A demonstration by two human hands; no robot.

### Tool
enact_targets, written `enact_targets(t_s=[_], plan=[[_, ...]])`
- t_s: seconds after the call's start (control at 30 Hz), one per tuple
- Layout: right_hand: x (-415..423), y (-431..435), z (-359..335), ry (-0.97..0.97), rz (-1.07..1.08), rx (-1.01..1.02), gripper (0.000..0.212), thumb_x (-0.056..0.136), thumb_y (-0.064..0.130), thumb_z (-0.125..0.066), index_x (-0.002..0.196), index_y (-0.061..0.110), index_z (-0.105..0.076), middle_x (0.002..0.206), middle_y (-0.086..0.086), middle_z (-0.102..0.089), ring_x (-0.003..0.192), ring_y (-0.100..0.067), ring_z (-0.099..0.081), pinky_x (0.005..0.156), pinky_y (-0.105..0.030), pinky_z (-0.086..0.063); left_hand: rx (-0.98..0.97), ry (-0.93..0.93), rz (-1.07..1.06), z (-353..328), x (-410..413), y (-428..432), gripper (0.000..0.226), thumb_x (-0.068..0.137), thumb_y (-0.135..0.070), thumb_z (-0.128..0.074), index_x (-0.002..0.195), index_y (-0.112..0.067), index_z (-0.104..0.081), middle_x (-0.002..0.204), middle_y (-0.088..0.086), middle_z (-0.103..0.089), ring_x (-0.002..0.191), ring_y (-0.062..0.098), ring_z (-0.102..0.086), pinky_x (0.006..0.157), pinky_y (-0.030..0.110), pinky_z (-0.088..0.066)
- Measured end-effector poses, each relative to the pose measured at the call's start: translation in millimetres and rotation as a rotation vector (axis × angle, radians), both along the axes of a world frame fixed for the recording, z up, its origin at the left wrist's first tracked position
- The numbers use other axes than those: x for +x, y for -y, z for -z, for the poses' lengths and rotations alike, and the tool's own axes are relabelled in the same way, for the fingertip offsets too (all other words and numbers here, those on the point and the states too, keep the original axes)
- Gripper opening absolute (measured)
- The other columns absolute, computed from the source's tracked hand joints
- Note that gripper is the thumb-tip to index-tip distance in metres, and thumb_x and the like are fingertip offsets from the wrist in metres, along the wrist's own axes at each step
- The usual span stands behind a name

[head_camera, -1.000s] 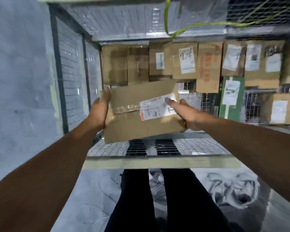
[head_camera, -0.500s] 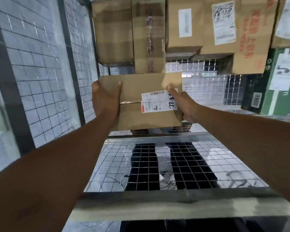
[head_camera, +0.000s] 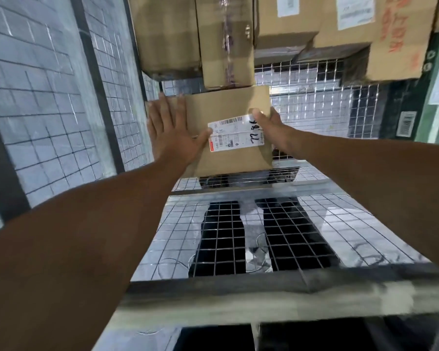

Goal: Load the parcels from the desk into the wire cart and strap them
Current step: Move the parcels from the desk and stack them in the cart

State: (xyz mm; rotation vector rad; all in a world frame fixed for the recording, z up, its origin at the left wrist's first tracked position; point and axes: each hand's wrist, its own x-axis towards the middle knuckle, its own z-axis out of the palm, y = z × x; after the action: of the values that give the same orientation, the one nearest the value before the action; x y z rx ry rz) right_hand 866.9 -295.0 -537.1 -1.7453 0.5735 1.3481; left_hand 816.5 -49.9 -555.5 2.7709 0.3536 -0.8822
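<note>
A brown cardboard parcel (head_camera: 232,160) with a white shipping label (head_camera: 235,134) sits deep inside the wire cart (head_camera: 312,115), just under the stacked cartons at its back left. My left hand (head_camera: 173,133) lies flat on the parcel's left side, fingers spread, palm pressing on it. My right hand (head_camera: 269,126) grips the parcel's right edge, thumb on the label. The parcel's underside is hidden, so I cannot tell whether it rests on the mesh floor.
Stacked brown cartons (head_camera: 198,36) hang over the parcel, and more labelled ones (head_camera: 352,26) run to the right. A green box (head_camera: 436,117) stands at the far right. The cart's mesh wall (head_camera: 48,138) closes the left side. A grey frame bar (head_camera: 238,297) crosses in front above the mesh floor (head_camera: 178,244).
Both hands carried the parcel forward and deeper into the cart, up to the back stack. My left hand left the parcel's edge and now lies flat on its face.
</note>
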Motion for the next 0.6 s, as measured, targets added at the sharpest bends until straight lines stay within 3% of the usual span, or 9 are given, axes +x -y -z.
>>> enact_targets(t_s=[0.1, 0.23, 0.3, 0.37, 0.47, 0.53, 0.6], plan=[[7, 8, -45, 0.028, -0.050, -0.074, 0.089, 0.103, 0.069, -0.033, 0.166, 0.025, 0.012, 0.171, -0.013, -0.024, 0.154, -0.036, -0.031, 0.123, -0.047, -0.025, -0.027, -0.094, -0.067, -38, 17, 9, 0.107, 0.088, -0.081, -0.049, 0.164, -0.031, 0.008, 0.172, 0.010, 0.017, 0.158, 0.039, 0.015, 0.127, 0.055, 0.001], [14, 21, -141, 0.144, 0.070, -0.089, 0.083, 0.104, 0.066, -0.036, 0.166, 0.029, 0.005, 0.153, -0.008, -0.050, 0.133, -0.034, -0.056, 0.104, -0.040, -0.051, -0.130, -0.036, 0.005, -128, 41, 40, 0.091, 0.095, -0.070, -0.047, 0.166, -0.027, -0.008, 0.174, 0.008, -0.004, 0.160, 0.034, 0.001, 0.129, 0.051, -0.003], [14, 35, -201, 0.242, 0.231, -0.119, 0.083, 0.101, 0.069, -0.041, 0.166, 0.030, -0.007, 0.164, -0.006, -0.038, 0.147, -0.033, -0.043, 0.121, -0.048, -0.033, -0.206, 0.037, 0.042, -183, 50, 65, 0.087, 0.094, -0.070, -0.045, 0.164, -0.025, -0.022, 0.171, 0.009, -0.021, 0.158, 0.035, -0.011, 0.128, 0.052, -0.011], [4, 60, -262, 0.371, 0.352, -0.207, 0.083, 0.098, 0.074, -0.041, 0.164, 0.028, -0.023, 0.167, -0.005, -0.036, 0.153, -0.030, -0.033, 0.125, -0.057, -0.020, -0.287, 0.105, 0.097, -238, 52, 98, 0.092, 0.087, -0.077, -0.036, 0.161, -0.022, -0.034, 0.168, 0.010, -0.031, 0.156, 0.037, -0.021, 0.126, 0.053, -0.016], [-31, 111, -343, 0.531, 0.463, -0.331, 0.074, 0.095, 0.072, -0.047, 0.149, 0.022, -0.053, 0.151, -0.007, -0.056, 0.141, -0.030, -0.049, 0.115, -0.053, -0.036, -0.358, 0.139, 0.224, -317, 48, 159, 0.097, 0.084, -0.084, -0.031, 0.161, -0.025, -0.034, 0.166, 0.010, -0.034, 0.155, 0.036, -0.023, 0.126, 0.056, -0.017], [-70, 146, -385, 0.595, 0.489, -0.463, 0.065, 0.098, 0.066, -0.051, 0.143, 0.019, -0.059, 0.143, -0.008, -0.061, 0.136, -0.030, -0.053, 0.108, -0.046, -0.040, -0.397, 0.126, 0.356, -363, 41, 203, 0.101, 0.082, -0.086, -0.028, 0.161, -0.024, -0.034, 0.167, 0.010, -0.033, 0.156, 0.035, -0.023, 0.124, 0.057, -0.018], [-119, 181, -416, 0.609, 0.482, -0.592, 0.064, 0.100, 0.064, -0.050, 0.147, 0.021, -0.054, 0.148, -0.006, -0.054, 0.144, -0.030, -0.043, 0.114, -0.056, -0.034, -0.430, 0.106, 0.495, -401, 28, 247, 0.100, 0.082, -0.086, -0.026, 0.161, -0.025, -0.032, 0.169, 0.007, -0.029, 0.157, 0.031, -0.020, 0.126, 0.056, -0.013]])
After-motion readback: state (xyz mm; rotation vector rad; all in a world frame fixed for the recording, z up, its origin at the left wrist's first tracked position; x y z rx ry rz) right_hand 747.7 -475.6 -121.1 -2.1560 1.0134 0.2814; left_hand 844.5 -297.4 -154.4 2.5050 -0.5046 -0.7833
